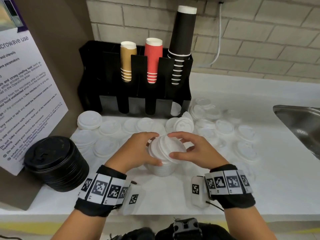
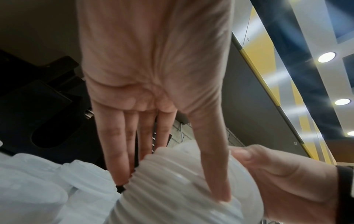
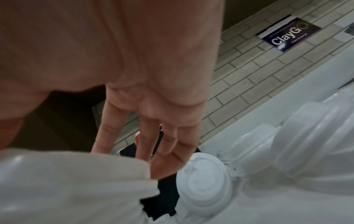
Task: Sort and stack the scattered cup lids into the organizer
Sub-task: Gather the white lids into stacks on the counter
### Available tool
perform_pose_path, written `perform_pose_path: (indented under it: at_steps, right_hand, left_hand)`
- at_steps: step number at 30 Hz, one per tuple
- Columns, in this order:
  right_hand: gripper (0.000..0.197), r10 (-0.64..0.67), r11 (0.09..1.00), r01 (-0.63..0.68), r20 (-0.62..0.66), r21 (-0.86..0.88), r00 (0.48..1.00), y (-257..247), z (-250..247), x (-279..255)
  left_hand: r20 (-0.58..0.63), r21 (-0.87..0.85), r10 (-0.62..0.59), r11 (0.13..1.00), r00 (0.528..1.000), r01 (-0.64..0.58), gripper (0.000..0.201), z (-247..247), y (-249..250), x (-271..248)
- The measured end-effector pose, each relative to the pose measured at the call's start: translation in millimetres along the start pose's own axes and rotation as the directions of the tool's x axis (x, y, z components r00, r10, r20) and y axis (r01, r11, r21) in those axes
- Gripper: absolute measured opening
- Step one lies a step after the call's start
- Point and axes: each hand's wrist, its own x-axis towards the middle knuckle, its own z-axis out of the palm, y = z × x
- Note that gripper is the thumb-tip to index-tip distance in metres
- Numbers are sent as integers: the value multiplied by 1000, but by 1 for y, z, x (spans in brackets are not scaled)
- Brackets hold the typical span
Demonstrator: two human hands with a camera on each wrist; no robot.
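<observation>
Between the two hands, at the front of the counter (image 1: 225,196), a stack of white lids (image 1: 164,153) is held. It is clasped on its left side by the left hand (image 1: 136,151), with fingers over the far rim and the thumb low on the near edge. The upper lids are pinched by the right hand (image 1: 194,149) between thumb and fingertips, and in the head view they sit tilted, not yet nested square on the ribbed column below. In the left wrist view the left fingers (image 2: 122,151) lie nearly straight along the ribbing, with the thumb pressed across it, so the hold is judged a light one.

The main risk is slippage: the lids are thin and smooth (and stacked fairly deep), so an uneven squeeze could fan the column or shed the tilted top lids onto the counter. A skewed stack might also jam at the slotted front of the black organizer (image 1: 138,104), whose lid bays stand just behind the loose lids.

Loose white lids (image 1: 225,129) are scattered closely around, and could be swept towards the sink (image 1: 297,122) if the stack is carried low. The black lid stack (image 1: 55,161) at the left could be nudged by the left forearm.
</observation>
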Motion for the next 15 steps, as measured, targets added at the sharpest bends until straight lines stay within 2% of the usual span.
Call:
perform_pose_path:
  at_steps: [3, 7, 12, 15]
  right_hand:
    - [51, -58, 993, 57, -7, -101, 998, -5, 5, 4]
    - [55, -107, 952, 111, 31, -284, 994, -15, 10, 12]
    - [60, -76, 894, 111, 97, -433, 992, -24, 15, 18]
    - [62, -50, 879, 98, 114, -467, 992, -26, 18, 18]
  left_hand:
    - [2, 15, -46, 999, 999, 46, 100, 0, -1, 0]
    - [5, -23, -44, 999, 999, 44, 107, 1, -1, -1]
    - [18, -44, -48, 998, 999, 49, 106, 2, -2, -1]
    - [12, -43, -25, 999, 1000, 25, 88, 3, -4, -2]
